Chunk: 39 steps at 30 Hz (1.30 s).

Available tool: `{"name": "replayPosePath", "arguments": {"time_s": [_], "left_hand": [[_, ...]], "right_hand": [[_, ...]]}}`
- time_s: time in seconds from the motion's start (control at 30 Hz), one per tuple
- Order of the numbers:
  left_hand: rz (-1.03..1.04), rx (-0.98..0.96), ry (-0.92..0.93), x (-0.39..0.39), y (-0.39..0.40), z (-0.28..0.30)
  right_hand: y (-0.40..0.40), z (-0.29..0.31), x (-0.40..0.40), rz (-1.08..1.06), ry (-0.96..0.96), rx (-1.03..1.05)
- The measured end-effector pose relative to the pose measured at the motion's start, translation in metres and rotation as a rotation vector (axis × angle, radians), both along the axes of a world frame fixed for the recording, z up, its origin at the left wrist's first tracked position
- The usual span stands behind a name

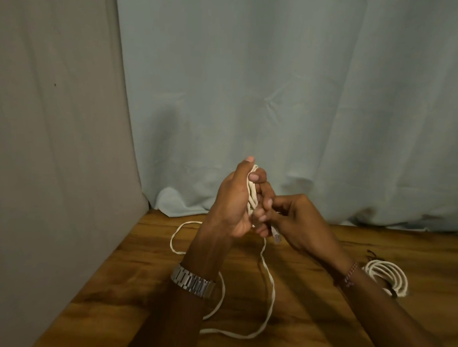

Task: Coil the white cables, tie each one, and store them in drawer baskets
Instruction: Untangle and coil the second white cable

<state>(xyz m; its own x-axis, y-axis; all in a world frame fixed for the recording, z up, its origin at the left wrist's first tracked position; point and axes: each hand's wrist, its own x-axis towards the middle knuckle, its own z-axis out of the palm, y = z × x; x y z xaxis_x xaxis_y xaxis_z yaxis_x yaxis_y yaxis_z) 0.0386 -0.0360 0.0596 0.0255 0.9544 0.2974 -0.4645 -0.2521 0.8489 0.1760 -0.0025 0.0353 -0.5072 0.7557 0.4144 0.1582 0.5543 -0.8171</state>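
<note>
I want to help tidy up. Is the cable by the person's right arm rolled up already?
Yes, rolled up. The cable lies on the table in neat round loops, with a dark tie around one side.

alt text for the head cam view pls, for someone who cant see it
Seen from above, a person's left hand grips loops of a white cable while the right hand pinches its plug end; loose cable trails over the wooden table. A coiled cable, already tied, lies at right; pale curtains hang behind.

Glossy wooden table (309, 295), matt cloth backdrop (278, 96), metal watchband (193, 282)
</note>
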Motion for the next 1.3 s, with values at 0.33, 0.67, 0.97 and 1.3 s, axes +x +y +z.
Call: {"name": "replayPosePath", "arguments": {"time_s": [0.33, 0.67, 0.97, 1.3], "left_hand": [[-0.188, 0.027, -0.229, -0.007, 0.002, 0.003], [0.026, 0.067, -0.248, -0.005, 0.000, 0.005], [0.120, 0.138, -0.259, 0.004, -0.008, 0.010], [-0.002, 0.104, -0.160, 0.015, -0.002, 0.005]], "right_hand": [[-0.022, -0.002, -0.003, -0.082, 0.477, -0.395], [-0.042, -0.014, -0.008, -0.065, 0.400, -0.201], [-0.046, -0.021, -0.008, -0.120, 0.152, 0.300], [-0.019, -0.009, 0.002, -0.304, 0.202, 0.665]]}}
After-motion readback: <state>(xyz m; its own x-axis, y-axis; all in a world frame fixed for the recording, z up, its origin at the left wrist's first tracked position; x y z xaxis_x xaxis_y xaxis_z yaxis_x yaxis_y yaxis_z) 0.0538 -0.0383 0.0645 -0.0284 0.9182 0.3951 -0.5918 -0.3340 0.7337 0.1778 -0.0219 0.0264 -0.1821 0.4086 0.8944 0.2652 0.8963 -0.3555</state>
